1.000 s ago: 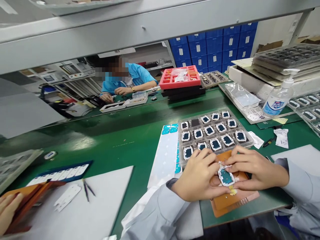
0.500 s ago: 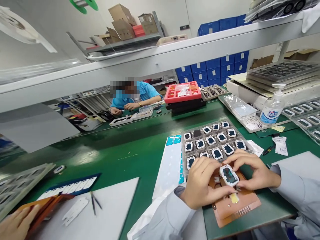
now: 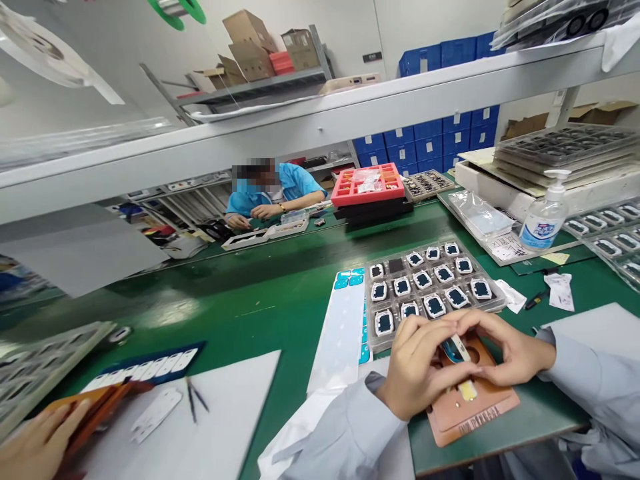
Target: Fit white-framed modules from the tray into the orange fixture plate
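Between the fingers of my left hand [image 3: 417,363] and my right hand [image 3: 500,347] is a small white-framed casing [image 3: 456,348], tipped on its edge. Both hands are closed around it, and the fingers hide part of it. Beneath them lies a brown fixture plate [image 3: 475,420] with round recesses and a yellow patch [image 3: 468,391]. Just beyond my hands sits a clear tray [image 3: 435,283] holding rows of similar white-framed casings with dark centres. Left of that tray is a white backing sheet [image 3: 333,333] with blue stickers along its edge.
At lower left, another person's hand [image 3: 43,437] rests on an orange fixture, near tweezers [image 3: 195,400] on a white mat [image 3: 240,413]. A person in blue [image 3: 300,183] works across the bench. A pump bottle [image 3: 545,213] and a red tray [image 3: 367,185] stand farther back.
The casing has turned from showing its dark face to standing more on edge. My two hands have drawn closer together around it.
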`<state>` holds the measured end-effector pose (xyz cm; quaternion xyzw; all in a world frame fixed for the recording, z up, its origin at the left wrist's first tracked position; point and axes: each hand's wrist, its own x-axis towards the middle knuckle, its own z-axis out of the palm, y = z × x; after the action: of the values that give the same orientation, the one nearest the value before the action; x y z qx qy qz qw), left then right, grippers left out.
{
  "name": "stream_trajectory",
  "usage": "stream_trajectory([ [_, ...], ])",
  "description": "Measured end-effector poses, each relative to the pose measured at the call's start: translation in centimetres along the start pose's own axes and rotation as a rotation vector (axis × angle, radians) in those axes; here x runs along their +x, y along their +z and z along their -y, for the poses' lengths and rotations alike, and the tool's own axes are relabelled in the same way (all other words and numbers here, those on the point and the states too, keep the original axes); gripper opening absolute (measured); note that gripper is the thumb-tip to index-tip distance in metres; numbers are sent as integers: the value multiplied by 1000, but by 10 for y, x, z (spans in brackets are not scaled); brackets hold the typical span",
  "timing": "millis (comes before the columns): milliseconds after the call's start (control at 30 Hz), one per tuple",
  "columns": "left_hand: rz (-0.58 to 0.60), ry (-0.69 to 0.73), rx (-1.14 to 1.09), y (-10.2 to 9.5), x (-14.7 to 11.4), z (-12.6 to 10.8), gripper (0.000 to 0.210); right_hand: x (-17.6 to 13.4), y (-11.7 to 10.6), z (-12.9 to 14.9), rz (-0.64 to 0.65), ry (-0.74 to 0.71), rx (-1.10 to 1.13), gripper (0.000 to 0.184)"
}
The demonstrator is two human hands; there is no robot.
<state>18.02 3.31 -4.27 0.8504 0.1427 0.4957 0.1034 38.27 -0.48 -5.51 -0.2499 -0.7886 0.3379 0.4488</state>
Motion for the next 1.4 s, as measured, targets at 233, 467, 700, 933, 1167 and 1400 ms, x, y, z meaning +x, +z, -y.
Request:
stream_trajectory([
  [233, 92, 30, 32, -1, 3, 2, 54, -6, 7, -15, -114, 98, 199, 43],
  [467, 115, 17, 65, -5, 2, 3, 62, -7, 9, -14, -131, 69, 304, 52],
  [700, 144, 5, 18, -6, 3, 7, 71, -5, 6, -14, -54, 160, 554, 53],
  [933, 34, 3, 24, -1, -1, 7, 71, -3, -2, -18, -5, 375, 774, 59],
  [1167, 192, -6, -114, -21, 10, 39, 57, -1, -9, -19, -68, 368, 1162, 59],
  [1400, -116, -788, 418, -60, 11, 113, 36, -2, -11, -22, -91, 372, 1233, 55],
])
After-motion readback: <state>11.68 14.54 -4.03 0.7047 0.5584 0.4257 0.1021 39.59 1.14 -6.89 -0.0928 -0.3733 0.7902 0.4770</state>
